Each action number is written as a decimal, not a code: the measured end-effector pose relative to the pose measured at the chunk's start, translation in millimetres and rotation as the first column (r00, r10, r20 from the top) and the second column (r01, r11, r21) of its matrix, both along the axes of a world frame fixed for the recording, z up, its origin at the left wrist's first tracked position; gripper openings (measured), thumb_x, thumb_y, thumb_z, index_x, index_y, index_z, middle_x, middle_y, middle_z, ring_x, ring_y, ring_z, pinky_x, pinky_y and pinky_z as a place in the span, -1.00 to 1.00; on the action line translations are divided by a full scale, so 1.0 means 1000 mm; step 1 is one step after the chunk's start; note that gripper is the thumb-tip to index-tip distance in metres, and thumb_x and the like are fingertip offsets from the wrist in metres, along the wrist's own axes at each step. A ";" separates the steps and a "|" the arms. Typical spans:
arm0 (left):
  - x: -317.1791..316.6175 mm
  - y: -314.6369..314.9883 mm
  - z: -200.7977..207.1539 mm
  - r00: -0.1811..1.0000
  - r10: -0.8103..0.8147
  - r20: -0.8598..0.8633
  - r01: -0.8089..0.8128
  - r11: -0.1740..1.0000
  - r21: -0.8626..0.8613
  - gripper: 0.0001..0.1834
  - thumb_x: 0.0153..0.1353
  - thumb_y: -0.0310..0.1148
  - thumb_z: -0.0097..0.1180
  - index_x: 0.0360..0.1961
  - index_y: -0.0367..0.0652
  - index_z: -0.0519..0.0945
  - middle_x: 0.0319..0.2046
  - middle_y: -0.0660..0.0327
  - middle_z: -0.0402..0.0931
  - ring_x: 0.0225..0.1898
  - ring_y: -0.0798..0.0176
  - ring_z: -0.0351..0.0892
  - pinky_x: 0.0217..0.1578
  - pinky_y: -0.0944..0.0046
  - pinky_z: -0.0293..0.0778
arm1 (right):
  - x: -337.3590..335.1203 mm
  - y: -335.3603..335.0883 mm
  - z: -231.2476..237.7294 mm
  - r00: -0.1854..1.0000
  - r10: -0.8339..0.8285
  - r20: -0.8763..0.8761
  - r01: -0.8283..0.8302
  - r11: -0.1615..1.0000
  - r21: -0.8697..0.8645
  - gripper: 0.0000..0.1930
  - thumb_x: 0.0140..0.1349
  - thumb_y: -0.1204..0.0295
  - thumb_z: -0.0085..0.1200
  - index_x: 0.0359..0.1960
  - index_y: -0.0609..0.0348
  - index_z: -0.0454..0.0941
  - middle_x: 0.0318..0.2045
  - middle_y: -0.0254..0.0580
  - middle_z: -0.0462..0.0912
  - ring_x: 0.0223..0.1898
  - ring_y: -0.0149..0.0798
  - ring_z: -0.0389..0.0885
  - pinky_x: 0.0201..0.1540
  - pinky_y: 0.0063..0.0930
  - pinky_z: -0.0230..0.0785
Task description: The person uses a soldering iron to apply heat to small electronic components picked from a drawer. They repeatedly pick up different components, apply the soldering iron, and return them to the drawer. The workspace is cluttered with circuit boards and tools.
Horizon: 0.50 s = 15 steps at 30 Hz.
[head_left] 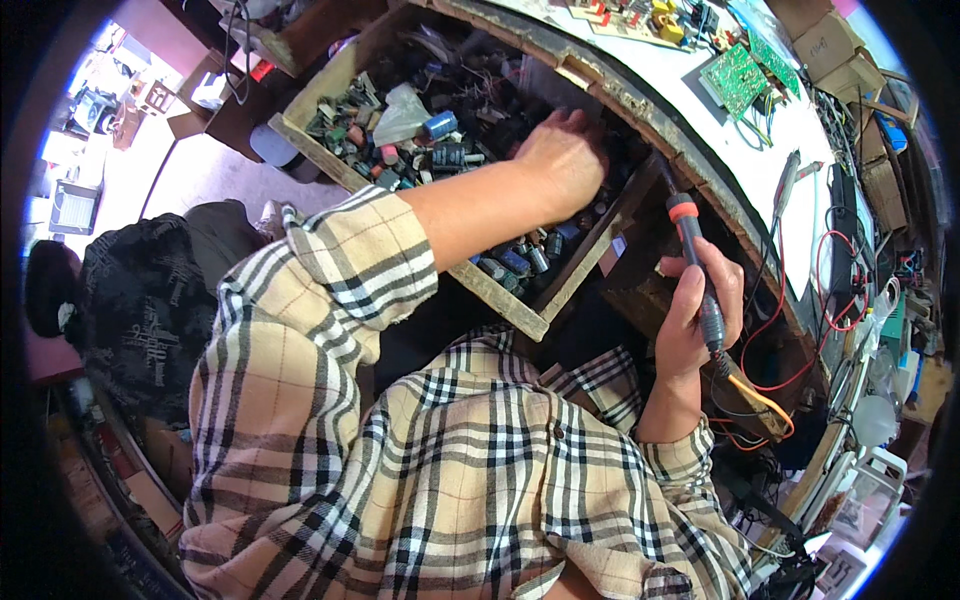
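Soldering iron (690, 238) is in the R hand (708, 298), clamped btwn thumb & fingers, just R of the drawer (515, 315) and below the edge of the bench (640, 65). Its handle is dark w/ an orange collar, the tip end angled up toward the bench edge; an orange cord (765, 400) runs from the lower end and curls off to the R. L hand (567, 165) is down in the drawer, back of hand up, at the upper R part, w/ the forearm across the front L wall — fingertips are lost in shadow among the parts, so can't tell if they're apart or together, or on anything. Drawer is wood, pulled out below the bench, full of loose small parts: a blue capacitor (440, 125), a clear bag (402, 115), more dark & blue capacitors (515, 262) in the near corner. On the bench, upper R: a green board (735, 82) w/ wires, another green one just beside it, plus a dark probe (786, 185) near the R end. Red lead (780, 335) hangs in loops off the bench edge — R of the R hand. Dark cloth (140, 310) lies far L, well apart from both hands.
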State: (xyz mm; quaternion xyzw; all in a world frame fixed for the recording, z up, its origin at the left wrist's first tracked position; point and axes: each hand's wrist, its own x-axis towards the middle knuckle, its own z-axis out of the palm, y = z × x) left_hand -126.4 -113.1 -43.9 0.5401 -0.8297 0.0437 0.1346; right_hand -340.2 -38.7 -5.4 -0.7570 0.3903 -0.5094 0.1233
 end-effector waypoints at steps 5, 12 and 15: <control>0.018 -0.008 0.032 0.998 0.066 -0.015 -0.060 0.968 0.242 -0.81 0.01 -0.45 0.11 -0.38 -0.21 0.72 -0.24 -0.09 0.68 -0.18 -0.11 0.70 -0.21 0.00 0.63 | -0.013 0.020 0.005 0.999 0.024 0.032 -0.026 0.998 0.051 -0.76 0.22 0.57 0.01 -0.09 0.34 0.60 -0.34 -0.03 0.64 -0.46 -0.32 0.63 -0.33 -0.49 0.43; -0.024 -0.051 -0.007 0.972 0.048 -0.228 -0.003 0.980 0.197 -0.65 0.25 -0.41 -0.04 0.04 -0.12 0.61 -0.02 -0.08 0.62 0.00 -0.07 0.63 -0.03 0.03 0.58 | -0.040 0.072 0.024 0.997 -0.038 -0.070 0.040 0.999 0.031 -0.73 0.26 0.41 -0.03 -0.07 0.27 0.54 -0.49 -0.06 0.65 -0.40 -0.23 0.60 -0.19 -0.36 0.44; -0.034 -0.065 -0.043 0.970 -0.027 -0.242 -0.018 0.983 -0.181 -0.70 0.27 -0.32 -0.08 -0.18 -0.13 0.69 -0.24 0.01 0.69 -0.18 -0.04 0.71 -0.22 0.01 0.62 | -0.054 0.080 0.026 0.987 -0.082 -0.137 0.081 0.997 -0.017 -0.70 0.24 0.41 -0.09 -0.03 0.24 0.50 -0.57 -0.10 0.66 -0.34 -0.19 0.53 -0.01 -0.23 0.36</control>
